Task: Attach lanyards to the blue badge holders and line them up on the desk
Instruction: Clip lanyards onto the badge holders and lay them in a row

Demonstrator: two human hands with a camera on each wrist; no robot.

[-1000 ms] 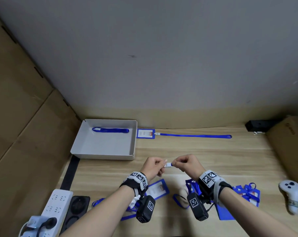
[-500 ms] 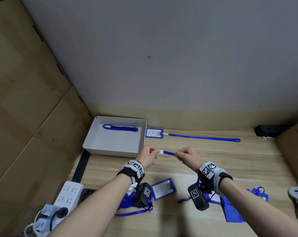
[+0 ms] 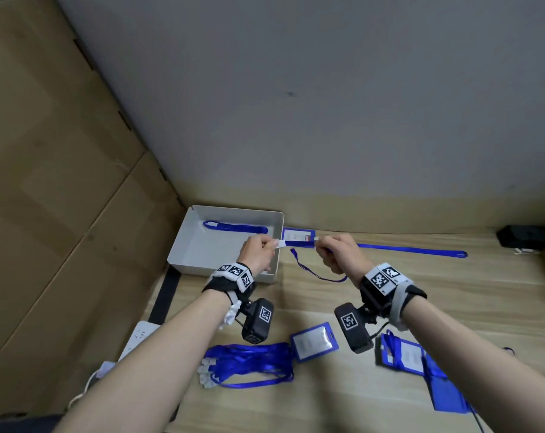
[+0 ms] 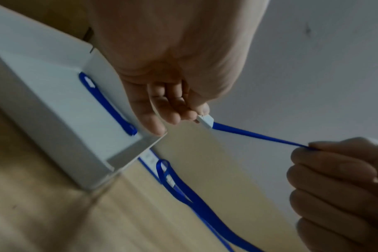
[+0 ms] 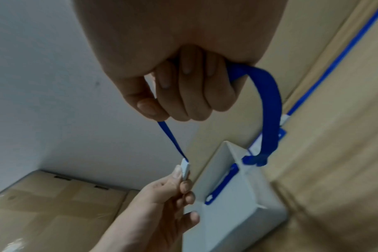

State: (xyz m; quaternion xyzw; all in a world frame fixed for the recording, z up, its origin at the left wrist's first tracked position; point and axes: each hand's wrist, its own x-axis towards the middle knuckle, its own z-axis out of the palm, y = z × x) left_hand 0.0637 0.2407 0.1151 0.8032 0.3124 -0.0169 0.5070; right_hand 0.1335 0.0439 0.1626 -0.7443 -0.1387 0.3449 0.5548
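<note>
My left hand pinches the white clip of a blue lanyard above the desk, beside the white tray. My right hand pinches the strap a short way along; the rest runs through its curled fingers and hangs in a loop. In the left wrist view the strap runs taut from the clip to the right hand. A blue badge holder with its lanyard attached lies along the desk's back. A loose holder lies near me.
The tray holds one lanyard. A bundle of lanyards lies front left, and more blue holders front right. A white power strip is at the left edge, a black object at back right. Cardboard walls stand to the left.
Both hands have moved away from me toward the tray and the finished badge. They have drawn apart, so more strap shows between them, and the loop now hangs from the right hand.
</note>
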